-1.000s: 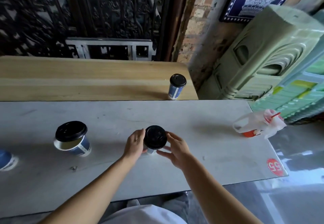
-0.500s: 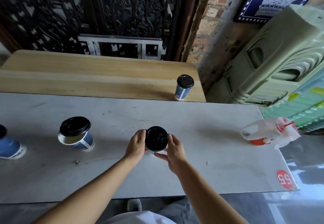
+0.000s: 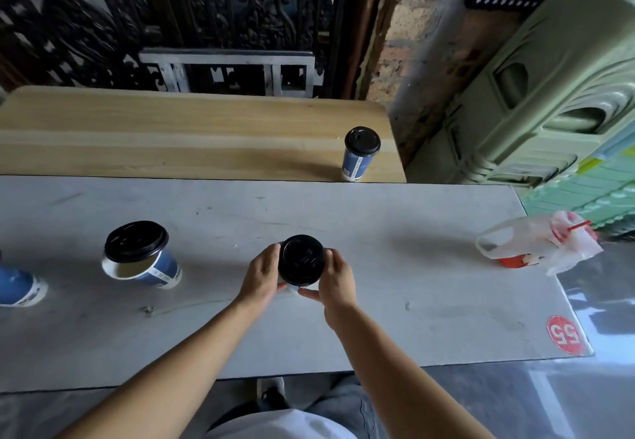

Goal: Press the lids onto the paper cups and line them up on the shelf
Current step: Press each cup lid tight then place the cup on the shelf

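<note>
A paper cup with a black lid (image 3: 300, 260) stands on the grey table (image 3: 395, 266), seen from above. My left hand (image 3: 262, 277) grips its left side and my right hand (image 3: 335, 280) its right side, fingers curled round the lid's rim. To the left a blue cup (image 3: 147, 266) carries a black lid (image 3: 136, 241) sitting askew, with part of the cup's mouth showing. Another blue cup (image 3: 19, 285) is cut off by the left edge. On the wooden shelf (image 3: 192, 136) behind the table, a lidded blue cup (image 3: 360, 153) stands upright near the right end.
A plastic bag holding a red drink cup (image 3: 539, 244) lies at the table's right end. A round red sticker (image 3: 565, 334) marks the near right corner. Stacked green plastic furniture (image 3: 556, 88) stands to the right, and a dark carved screen (image 3: 171, 15) rises behind the shelf.
The view has shifted slightly. Both hands stay round the lidded cup in the middle of the table; my right hand has closed in tighter against the lid.
</note>
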The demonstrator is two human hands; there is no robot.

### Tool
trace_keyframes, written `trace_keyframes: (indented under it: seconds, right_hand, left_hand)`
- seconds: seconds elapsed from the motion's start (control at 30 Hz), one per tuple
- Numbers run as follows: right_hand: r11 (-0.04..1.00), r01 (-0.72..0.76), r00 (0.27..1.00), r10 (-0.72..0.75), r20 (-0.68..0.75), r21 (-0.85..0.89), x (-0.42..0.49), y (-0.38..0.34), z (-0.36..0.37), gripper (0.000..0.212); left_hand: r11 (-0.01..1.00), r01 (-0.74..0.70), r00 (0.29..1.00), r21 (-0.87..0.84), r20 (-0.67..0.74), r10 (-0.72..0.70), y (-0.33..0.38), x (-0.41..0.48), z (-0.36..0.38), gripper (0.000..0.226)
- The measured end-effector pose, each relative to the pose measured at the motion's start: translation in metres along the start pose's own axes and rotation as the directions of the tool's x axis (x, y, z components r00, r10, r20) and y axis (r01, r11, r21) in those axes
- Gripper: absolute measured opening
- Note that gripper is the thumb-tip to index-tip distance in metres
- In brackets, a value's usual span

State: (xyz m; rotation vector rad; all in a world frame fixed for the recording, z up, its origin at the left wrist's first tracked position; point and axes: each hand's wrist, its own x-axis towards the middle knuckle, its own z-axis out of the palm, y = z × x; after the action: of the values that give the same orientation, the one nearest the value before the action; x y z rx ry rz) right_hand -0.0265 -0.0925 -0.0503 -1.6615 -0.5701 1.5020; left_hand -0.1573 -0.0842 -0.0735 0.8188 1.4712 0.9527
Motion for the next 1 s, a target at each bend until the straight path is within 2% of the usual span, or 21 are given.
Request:
trace_keyframes:
  seconds: [0.17,0.3,0.43,0.57,0.77,0.93,1.0]
  right_hand:
    - [0.976,-0.140,0.982,0.116,0.148,0.169,-0.007,-0.008,-0.016,0.026]
    - [0.964,-0.118,0.986,0.085,0.146,0.240,-0.010,-0.001,-0.021,0.029]
    - [0.983,-0.033,0.988,0.006,0.152,0.179,-0.009,0.000,-0.019,0.027]
    - [0.994,0.045,0.991,-0.058,0.123,0.104,-0.006,0.000,-0.020,0.029]
    - [0.998,-0.020,0.994,0.015,0.107,0.052,-0.002,-0.001,-0.014,0.033]
    - [1.000,-0.016,0.994,0.014,0.106,0.019,0.001,-0.007,-0.012,0.036]
    - [1.000,0.000,0.994,0.001,0.110,-0.010,0.002,-0.010,-0.011,0.037]
  left_hand:
    - [0.996,0.083,0.997,-0.039,0.007,-0.083,0.006,-0.002,0.002,0.032]
    - [0.982,0.140,0.989,-0.129,-0.024,-0.144,0.005,-0.008,0.004,0.029]
    - [0.968,0.178,0.980,-0.177,-0.060,-0.191,0.002,-0.013,0.005,0.022]
    - [0.972,0.189,0.977,-0.137,-0.072,-0.200,0.004,-0.012,0.004,0.019]
    - [0.974,0.217,0.975,0.067,-0.071,-0.212,0.010,-0.003,0.001,0.040]
    - [0.980,0.178,0.984,0.095,-0.051,-0.173,0.012,-0.001,0.001,0.045]
    - [0.984,0.152,0.988,0.092,-0.047,-0.148,0.011,0.000,0.001,0.040]
